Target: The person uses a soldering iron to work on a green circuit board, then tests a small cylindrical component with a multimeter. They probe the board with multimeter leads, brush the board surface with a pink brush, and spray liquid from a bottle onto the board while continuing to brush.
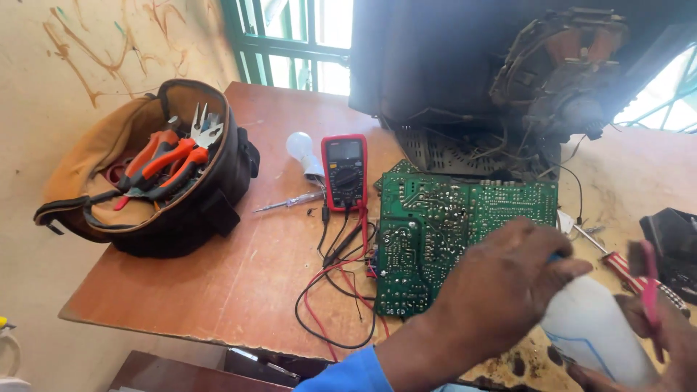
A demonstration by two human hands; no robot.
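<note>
free: table (239, 283) left-centre | blocked: tool bag (149, 170), multimeter (345, 172) leads, circuit board (443, 232)

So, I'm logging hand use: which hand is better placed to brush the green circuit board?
Probably the right hand: it already holds the pink-handled brush, though it also steadies the white bottle. The left hand grips the bottle's top.

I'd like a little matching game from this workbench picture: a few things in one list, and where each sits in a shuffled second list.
Things:
1. pliers
2. light bulb
3. white bottle
4. circuit board

Places:
A. held in the hands
B. flat on the table below the old television
C. inside the tool bag
D. beside the red meter

Pairs: 1-C, 2-D, 3-A, 4-B
</note>
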